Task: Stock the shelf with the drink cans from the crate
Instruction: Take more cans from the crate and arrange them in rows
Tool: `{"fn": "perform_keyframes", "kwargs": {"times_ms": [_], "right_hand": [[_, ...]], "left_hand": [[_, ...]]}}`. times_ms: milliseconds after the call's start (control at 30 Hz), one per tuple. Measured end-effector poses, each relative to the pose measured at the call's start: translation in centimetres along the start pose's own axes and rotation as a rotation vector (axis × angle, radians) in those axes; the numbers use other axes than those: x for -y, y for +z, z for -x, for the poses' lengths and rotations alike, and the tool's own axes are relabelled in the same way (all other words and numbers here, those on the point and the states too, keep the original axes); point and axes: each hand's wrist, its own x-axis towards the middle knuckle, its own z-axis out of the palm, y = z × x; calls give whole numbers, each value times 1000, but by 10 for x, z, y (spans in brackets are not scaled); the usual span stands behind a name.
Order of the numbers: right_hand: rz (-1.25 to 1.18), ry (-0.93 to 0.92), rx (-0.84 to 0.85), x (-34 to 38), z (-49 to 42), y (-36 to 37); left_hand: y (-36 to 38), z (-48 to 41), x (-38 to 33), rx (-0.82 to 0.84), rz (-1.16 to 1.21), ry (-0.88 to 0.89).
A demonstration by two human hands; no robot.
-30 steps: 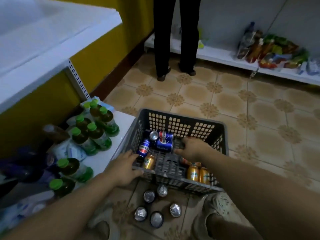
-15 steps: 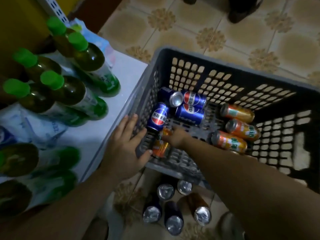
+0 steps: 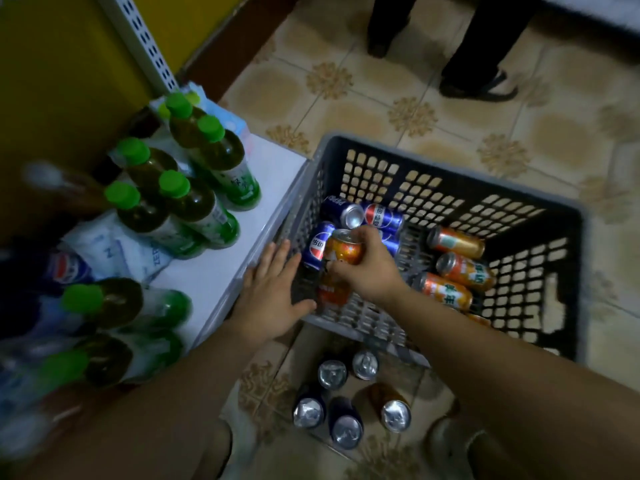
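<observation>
- In the right hand (image 3: pixel 367 268): an orange can (image 3: pixel 343 249), fingers curled round its body, silver top tilted up and to the left.
- Held inside the crate (image 3: pixel 450 174) at its near left corner – clear of the bottom, just above a second orange can (image 3: pixel 332 289) lying against the near wall.
- Left hand (image 3: pixel 273 296) flat, fingers straight and spread, pressed on the crate's left rim and holding nothing.
- Behind the held can: blue cans (image 3: pixel 381 216) on their sides in the far left corner, touching one another.
- On the crate's right side: three more orange cans (image 3: pixel 455 241) lying side by side, tops towards the left.
- Crate dark grey with lattice walls, standing on the tiled floor (image 3: pixel 346 109) with its left side touching the white shelf (image 3: pixel 221 271).
- On the shelf: green-capped bottles (image 3: pixel 194 206) upright in a cluster – more of them nearer the camera, blurred.
- On the floor just before the crate: five upright cans (image 3: pixel 332 374), silver tops showing.
- At the top edge: another person's dark-trousered legs (image 3: pixel 478 46), well apart from the crate.
</observation>
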Motion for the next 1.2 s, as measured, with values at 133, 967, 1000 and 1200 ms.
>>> {"fn": "perform_keyframes", "kwargs": {"times_ms": [133,967,1000,1200], "right_hand": [[-101,-161,-11,82,76,-40],[-92,-930,321,396,501,87],[-77,-930,358,397,505,103],[40,-924,505,397,518,186]], "left_hand": [[-61,47,-49,6,662,3],[-311,536,-22,-913,740,-5],[-309,550,-6,-917,712,-59],[-281,639,85,-883,343,-568]]}}
